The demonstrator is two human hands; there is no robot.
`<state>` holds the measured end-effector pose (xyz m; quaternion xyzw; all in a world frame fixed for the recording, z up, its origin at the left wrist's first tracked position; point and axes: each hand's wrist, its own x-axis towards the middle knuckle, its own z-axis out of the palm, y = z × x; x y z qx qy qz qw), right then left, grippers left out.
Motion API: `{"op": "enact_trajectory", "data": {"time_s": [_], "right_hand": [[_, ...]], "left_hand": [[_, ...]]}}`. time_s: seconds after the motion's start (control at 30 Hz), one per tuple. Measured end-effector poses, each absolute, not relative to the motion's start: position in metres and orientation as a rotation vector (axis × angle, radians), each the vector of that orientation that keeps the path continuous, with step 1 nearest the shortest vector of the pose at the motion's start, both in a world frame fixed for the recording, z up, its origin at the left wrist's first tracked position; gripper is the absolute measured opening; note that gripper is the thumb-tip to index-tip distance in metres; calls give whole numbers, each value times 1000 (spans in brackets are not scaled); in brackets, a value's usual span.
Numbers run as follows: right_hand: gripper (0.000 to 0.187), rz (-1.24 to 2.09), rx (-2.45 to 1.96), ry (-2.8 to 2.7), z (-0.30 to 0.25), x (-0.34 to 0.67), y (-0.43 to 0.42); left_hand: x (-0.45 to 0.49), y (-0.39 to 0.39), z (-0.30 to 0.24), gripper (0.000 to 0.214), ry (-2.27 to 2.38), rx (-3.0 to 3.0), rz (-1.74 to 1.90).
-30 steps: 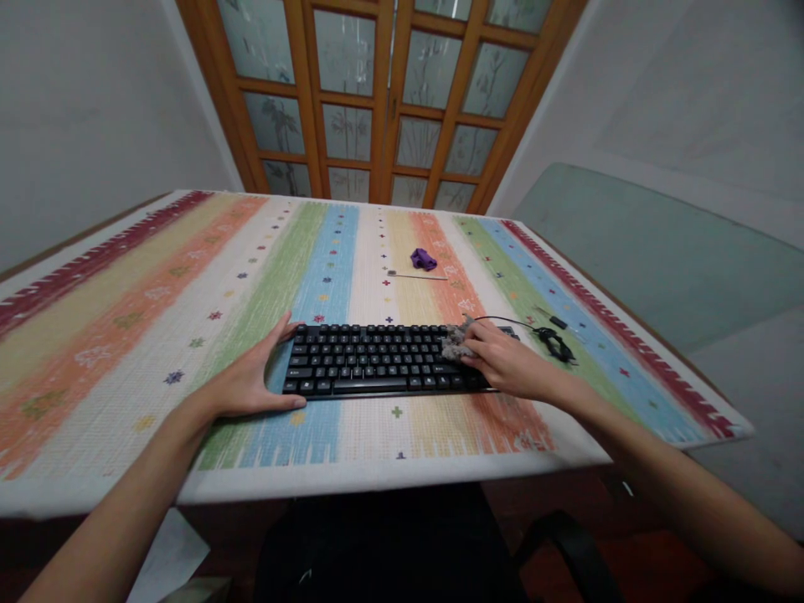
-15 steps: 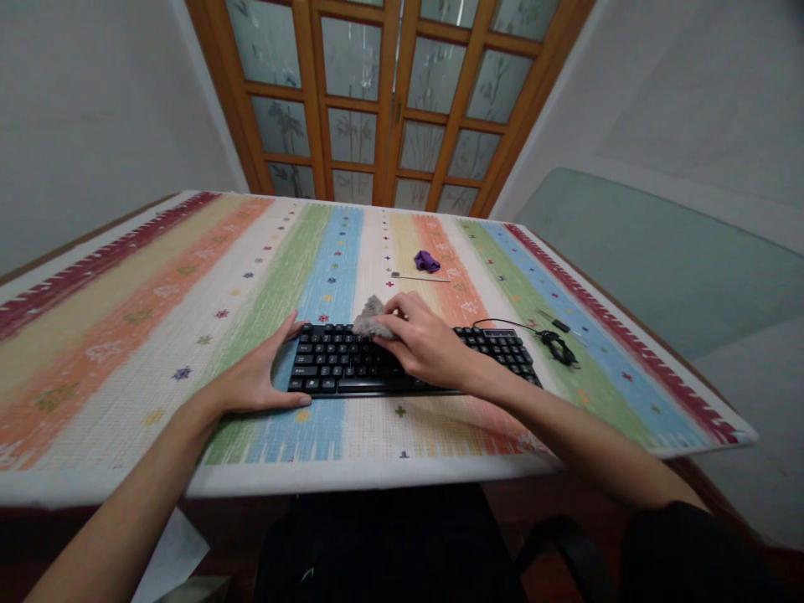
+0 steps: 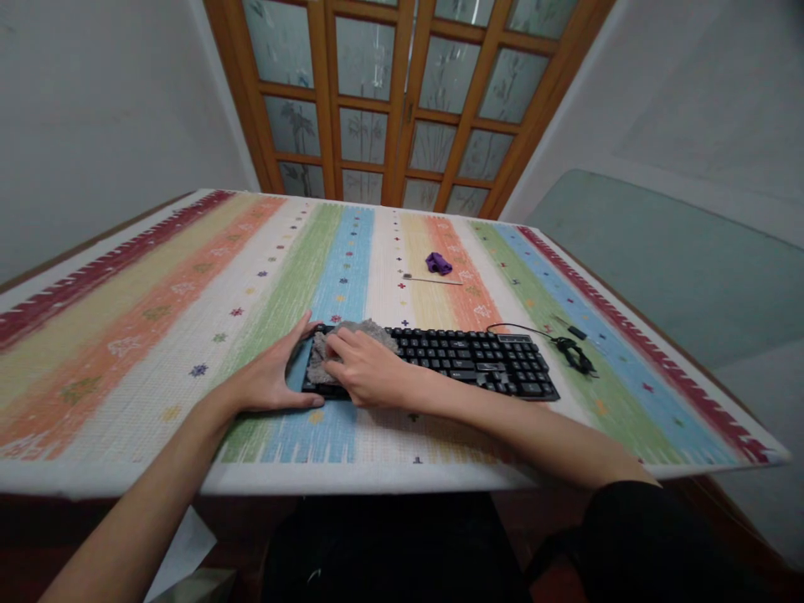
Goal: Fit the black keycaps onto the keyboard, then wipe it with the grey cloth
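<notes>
A grey cloth point(image 3: 327, 356) lies bunched over the left end of a black keyboard point(image 3: 468, 358), just left of the frame's centre. The keyboard's long axis runs left to right across the picture, so nearly all its uncovered keys stretch away to the right of the cloth. The right hand point(image 3: 368, 374) crosses over from the lower right and presses down on the cloth, fingers curled over it and pointing left. The left hand point(image 3: 273, 381) lies flat and spread against the keyboard's left edge, thumb along the near corner, holding nothing. Both hands sit at that same end. Right of the keyboard a black cable point(image 3: 569, 347) lies coiled; above it, a purple object point(image 3: 438, 264) and a thin rod point(image 3: 433, 280) rest on the striped tablecloth point(image 3: 157, 318).
</notes>
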<state>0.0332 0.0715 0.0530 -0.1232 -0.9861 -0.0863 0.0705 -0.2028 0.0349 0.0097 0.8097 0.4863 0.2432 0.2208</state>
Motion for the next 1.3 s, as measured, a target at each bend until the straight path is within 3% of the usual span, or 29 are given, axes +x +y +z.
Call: {"op": "enact_trajectory", "data": {"time_s": [0.4, 0.93, 1.3], "right_hand": [[22, -147, -542, -2960, 53, 88, 67], [10, -131, -745, -2847, 49, 158, 64], [17, -89, -889, -2745, 48, 204, 58]], "left_hand": [[-203, 34, 9, 137, 1353, 2199, 678], [-203, 34, 10, 137, 1351, 2161, 687], [-205, 35, 9, 137, 1357, 2177, 668]]}}
